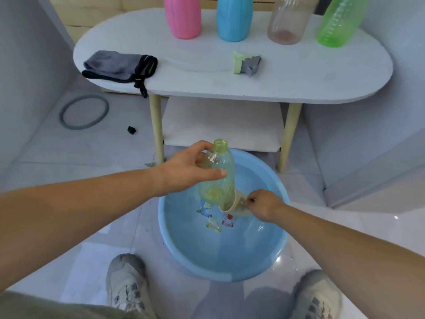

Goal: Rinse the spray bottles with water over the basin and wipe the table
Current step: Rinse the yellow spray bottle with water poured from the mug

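— Two grey sneakers (126, 283) stand on the glossy tile floor, nearest to us. What is just beyond them?

— The round blue plastic basin (271, 256), with water inside. Some small coloured shapes show at its bottom (printed or loose, I cannot tell).

— And the hands?

— The left hand (186, 172) is closed around a translucent green bottle (218, 180), uncapped and tilted over the basin. The right hand (264, 204) pinches the handle of a beige cup (232, 203), which is tipped on its side, just beside the bottle's base.

— Is there liquid in that bottle?

— Something yellowish near the base, but it is unclear.

— What lies on the table?

— The white oval table (299, 84) carries a pink bottle (182, 17), a blue bottle (234, 19), a clear bottle (287, 24) with brownish residue at the bottom, and a ribbed green bottle (338, 24). A folded grey cloth (115, 65) with black edging lies at the left, and a green and grey spray head (246, 64) lies in the middle
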`<state>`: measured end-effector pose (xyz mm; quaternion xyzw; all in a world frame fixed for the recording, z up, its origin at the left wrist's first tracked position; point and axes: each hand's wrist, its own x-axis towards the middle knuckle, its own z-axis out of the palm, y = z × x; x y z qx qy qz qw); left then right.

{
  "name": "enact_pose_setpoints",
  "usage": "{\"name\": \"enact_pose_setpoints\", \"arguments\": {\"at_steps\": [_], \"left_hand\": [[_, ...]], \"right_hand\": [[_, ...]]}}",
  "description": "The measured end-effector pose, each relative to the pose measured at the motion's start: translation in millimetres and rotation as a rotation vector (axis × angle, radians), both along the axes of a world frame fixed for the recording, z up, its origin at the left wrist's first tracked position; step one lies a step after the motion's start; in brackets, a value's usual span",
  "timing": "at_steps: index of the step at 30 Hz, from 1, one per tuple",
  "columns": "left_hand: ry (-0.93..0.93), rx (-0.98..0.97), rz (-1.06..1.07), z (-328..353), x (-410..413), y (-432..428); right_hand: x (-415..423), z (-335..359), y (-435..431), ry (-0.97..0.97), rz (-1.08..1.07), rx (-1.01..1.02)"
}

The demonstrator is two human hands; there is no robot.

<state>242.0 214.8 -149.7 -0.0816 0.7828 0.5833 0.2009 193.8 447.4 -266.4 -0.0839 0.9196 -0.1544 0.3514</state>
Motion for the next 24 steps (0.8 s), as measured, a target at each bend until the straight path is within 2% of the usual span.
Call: {"name": "enact_pose_setpoints", "arguments": {"at_steps": [14,24], "left_hand": [[0.014,-0.014,0.043,-9.4,-7.1,-10.9],[0.049,-0.023,0.029,-13.1,-0.1,-16.5]], "right_hand": [[-7.2,-26.6,-7.3,0.009,0.014,0.021],[-7.1,-30.7,-4.6,-0.05,-0.128,-0.074]]}}
